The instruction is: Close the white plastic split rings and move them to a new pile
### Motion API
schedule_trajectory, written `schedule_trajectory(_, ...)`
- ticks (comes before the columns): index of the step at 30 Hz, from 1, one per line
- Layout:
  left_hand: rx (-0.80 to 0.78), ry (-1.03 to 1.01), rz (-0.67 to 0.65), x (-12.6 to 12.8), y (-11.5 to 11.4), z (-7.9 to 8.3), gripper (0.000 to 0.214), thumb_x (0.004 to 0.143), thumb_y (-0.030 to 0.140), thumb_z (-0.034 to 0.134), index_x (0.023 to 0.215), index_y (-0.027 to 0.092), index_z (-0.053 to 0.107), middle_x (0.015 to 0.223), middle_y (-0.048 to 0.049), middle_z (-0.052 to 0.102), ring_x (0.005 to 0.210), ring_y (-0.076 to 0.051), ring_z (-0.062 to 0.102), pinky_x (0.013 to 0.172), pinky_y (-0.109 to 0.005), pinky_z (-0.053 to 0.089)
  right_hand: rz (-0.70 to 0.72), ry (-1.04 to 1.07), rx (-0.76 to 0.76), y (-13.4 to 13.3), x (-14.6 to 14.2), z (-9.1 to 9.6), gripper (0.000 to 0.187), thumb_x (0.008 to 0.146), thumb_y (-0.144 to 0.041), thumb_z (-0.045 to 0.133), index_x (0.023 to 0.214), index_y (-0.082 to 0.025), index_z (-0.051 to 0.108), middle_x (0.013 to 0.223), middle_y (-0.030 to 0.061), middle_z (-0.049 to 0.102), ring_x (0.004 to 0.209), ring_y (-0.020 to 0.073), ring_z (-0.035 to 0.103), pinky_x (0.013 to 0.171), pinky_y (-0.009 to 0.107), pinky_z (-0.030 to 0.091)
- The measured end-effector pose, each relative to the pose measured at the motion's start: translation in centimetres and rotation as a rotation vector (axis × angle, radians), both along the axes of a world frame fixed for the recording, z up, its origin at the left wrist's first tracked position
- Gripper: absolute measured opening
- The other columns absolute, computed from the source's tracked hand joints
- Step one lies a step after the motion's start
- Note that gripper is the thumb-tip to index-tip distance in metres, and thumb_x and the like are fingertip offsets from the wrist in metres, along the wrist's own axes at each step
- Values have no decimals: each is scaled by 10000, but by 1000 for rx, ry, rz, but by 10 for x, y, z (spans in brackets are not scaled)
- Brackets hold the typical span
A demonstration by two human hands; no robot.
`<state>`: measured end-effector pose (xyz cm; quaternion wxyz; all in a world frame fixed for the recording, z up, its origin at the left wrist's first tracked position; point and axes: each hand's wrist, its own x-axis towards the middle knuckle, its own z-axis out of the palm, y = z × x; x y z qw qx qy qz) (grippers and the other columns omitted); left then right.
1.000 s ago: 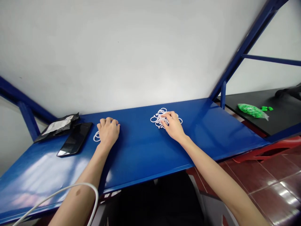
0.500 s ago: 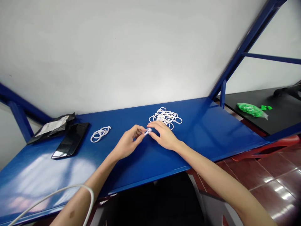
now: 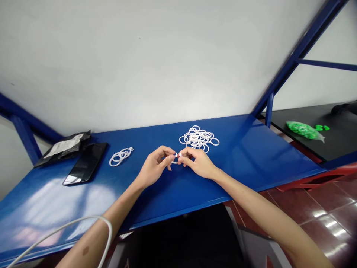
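My left hand (image 3: 155,168) and my right hand (image 3: 196,162) meet over the middle of the blue table (image 3: 245,149). Both pinch one small white ring (image 3: 175,158) between thumb and fingertips, one hand on each side of it. Just behind my right hand lies a loose pile of white rings (image 3: 199,137). To the left of my left hand lies a small group of white rings (image 3: 121,156), apart from both hands.
A black phone (image 3: 85,168) and a dark packet with a white label (image 3: 64,146) lie at the table's left. A bag of green pieces (image 3: 304,130) sits on a black surface at the right. A white cable (image 3: 61,232) loops over my left forearm.
My left hand left the small ring group and came to the middle. My right hand drew back from the pile with one ring, and both hands now pinch it.
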<state>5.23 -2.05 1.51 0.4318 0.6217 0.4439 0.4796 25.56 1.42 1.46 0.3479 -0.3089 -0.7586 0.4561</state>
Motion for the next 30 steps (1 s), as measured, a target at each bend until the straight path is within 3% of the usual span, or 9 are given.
schedule_trajectory(6,22,40,63,-1,0,0,241,869,400,710,958,177,702,802,-20,704,549,-106,607,540,-253,538,-76,47,46,2,0,1,146,981,-321,588,985,-202,671,865,20,742,742,147,675,707,291,544)
schedule_trajectory(12,22,51,97,2,0,-4,259,874,429,704,952,182,717,785,-18,705,540,-111,615,528,-250,545,-114,-49,281,0,1,-3,145,967,-352,630,1000,-220,678,889,22,720,736,154,638,702,302,528)
schedule_trajectory(20,42,-34,98,10,-3,-8,247,853,408,741,955,183,741,922,-51,753,691,-164,719,654,-310,641,-159,-81,362,3,0,-9,145,1007,-333,586,991,-230,687,897,13,717,724,145,629,710,291,507)
schedule_trajectory(30,152,-66,99,15,-6,-15,190,857,368,752,852,179,767,881,-44,720,644,-132,685,569,-271,631,-81,-85,461,0,4,-10,155,1034,-275,542,1001,-225,685,891,20,704,804,158,651,753,300,510)
